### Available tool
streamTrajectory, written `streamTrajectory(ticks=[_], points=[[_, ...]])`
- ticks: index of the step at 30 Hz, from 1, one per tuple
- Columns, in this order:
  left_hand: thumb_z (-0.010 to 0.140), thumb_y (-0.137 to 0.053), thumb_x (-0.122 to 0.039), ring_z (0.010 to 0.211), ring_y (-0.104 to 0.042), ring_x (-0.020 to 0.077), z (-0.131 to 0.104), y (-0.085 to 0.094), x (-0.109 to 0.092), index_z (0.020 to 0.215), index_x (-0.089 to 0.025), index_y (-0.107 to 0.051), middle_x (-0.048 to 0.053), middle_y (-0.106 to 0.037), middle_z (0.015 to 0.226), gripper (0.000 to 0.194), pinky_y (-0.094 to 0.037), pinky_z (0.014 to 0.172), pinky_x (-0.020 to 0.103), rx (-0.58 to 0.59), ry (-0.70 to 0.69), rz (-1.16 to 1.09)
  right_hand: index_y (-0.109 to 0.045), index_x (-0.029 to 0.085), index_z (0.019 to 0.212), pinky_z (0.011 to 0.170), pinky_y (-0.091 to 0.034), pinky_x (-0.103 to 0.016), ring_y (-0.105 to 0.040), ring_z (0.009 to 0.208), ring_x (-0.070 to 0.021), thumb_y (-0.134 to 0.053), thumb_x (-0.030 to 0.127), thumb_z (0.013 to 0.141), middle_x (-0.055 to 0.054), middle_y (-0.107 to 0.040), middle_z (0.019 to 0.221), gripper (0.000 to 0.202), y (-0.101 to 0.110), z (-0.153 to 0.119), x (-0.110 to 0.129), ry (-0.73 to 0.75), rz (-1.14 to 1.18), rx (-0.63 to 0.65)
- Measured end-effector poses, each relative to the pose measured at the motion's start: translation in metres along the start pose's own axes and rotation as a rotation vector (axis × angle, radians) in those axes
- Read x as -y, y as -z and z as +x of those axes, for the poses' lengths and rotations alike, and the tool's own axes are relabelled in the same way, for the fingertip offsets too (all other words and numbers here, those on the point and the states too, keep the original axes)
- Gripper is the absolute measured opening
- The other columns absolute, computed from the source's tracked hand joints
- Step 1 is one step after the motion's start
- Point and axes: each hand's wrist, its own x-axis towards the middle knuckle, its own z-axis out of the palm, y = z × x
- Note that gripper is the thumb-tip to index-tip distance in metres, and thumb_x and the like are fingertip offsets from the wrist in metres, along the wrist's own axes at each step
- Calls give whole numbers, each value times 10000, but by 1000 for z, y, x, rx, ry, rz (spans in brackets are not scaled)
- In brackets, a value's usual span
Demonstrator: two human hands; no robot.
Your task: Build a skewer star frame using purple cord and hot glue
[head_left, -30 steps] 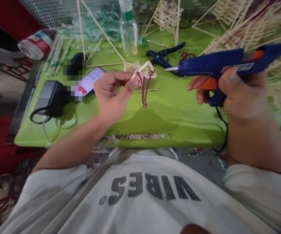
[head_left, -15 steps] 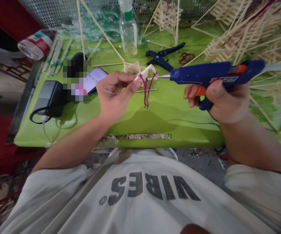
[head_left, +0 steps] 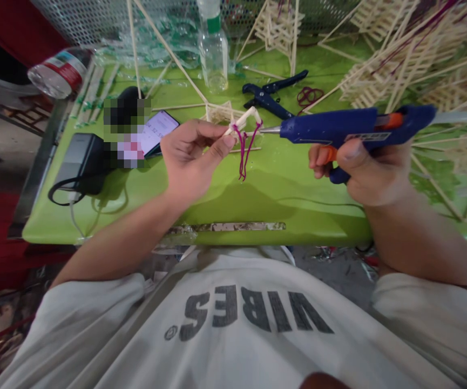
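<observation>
Hands — left point(head_left: 193, 159) pinching the small stick frame point(head_left: 244, 120), right point(head_left: 373, 167) gripping the blue glue gun point(head_left: 338, 125), nozzle at the frame.

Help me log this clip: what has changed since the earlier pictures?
The right hand has brought the glue gun left, its nozzle now at the stick frame. The left hand, holding it, shifted slightly right. Neither let go. The blue cutter and clear bottle stayed put.

A tilted stick frame point(head_left: 245, 117) dangles purple cords point(head_left: 242, 154) beside the blue glue gun point(head_left: 330, 126).
</observation>
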Motion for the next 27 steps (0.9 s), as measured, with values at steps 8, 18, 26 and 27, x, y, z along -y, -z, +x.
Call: streamTrajectory(ticks=[8,18,26,27], points=[[927,-991,-304,710,-766,74,-1,-1,-5,1043,-328,-906,-51,-836,857,146,-608,617,182,0,37,17,-805,278,894,426,-502,-294,-707,604,-147,-903,528,988,15,-776,777,284,0,1,2,1,23,-13],[901,-1007,-460,711,-760,99,-4,2,1,1023,-323,-886,-48,-804,849,220,-602,614,227,-23,48,78,-779,249,818,413,-512,-308,-712,610,-175,-946,594,918,-12,-769,747,396,-2,2,11,-114,43,-77],[927,-998,-341,749,-782,92,-3,3,-3,1055,-303,-891,-41,-844,887,171,-625,659,221,17,51,48,-778,224,793,422,-507,-281,-732,641,-174,-957,595,907,-22,-751,738,428,-7,3,18,-151,66,-101],[927,-1000,-340,753,-785,90,-3,3,-3,1059,-300,-891,-41,-850,896,176,-627,659,218,15,49,39,-783,224,797,418,-506,-282,-731,636,-174,-960,597,904,-22,-752,736,426,-7,3,18,-151,65,-100]])
